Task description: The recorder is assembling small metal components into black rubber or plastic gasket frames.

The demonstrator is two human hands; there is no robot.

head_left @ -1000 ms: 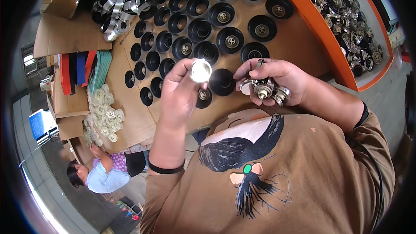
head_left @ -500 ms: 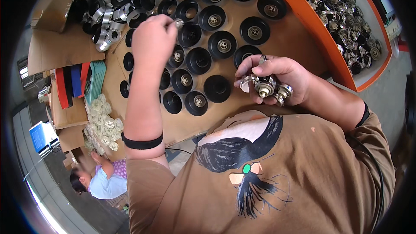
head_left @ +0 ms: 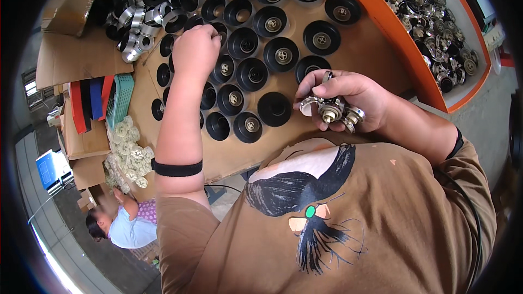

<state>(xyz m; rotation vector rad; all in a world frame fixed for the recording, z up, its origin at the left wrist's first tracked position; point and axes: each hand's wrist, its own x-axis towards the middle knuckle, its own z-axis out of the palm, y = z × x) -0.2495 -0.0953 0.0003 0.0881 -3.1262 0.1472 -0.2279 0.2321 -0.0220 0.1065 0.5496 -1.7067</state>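
Rows of round black cups point(head_left: 280, 54) stand on the brown cardboard tabletop, several with a round cross-ribbed metal part inside. My left hand point(head_left: 197, 49) is over the cups at the far left of the rows, its fingers curled down beside a black cup point(head_left: 220, 29). What its fingertips hold is hidden. Close to my body, my right hand point(head_left: 354, 95) is closed around several small metal fittings point(head_left: 330, 112) with shiny rims and pale centres, which show below the thumb and fingers.
An orange-edged bin point(head_left: 403, 38) full of similar metal fittings stands at the right. Silver and black rings point(head_left: 141, 16) are heaped at the far left. Pale plastic parts point(head_left: 129, 152), a green basket point(head_left: 120, 98) and cardboard boxes point(head_left: 81, 59) lie along the left. Another person point(head_left: 131, 223) sits beyond.
My left hand has shifted slightly and lowered its fingers toward a cup. The small metal piece at its fingertips is now out of sight. My right hand stays nearly still with its fittings.
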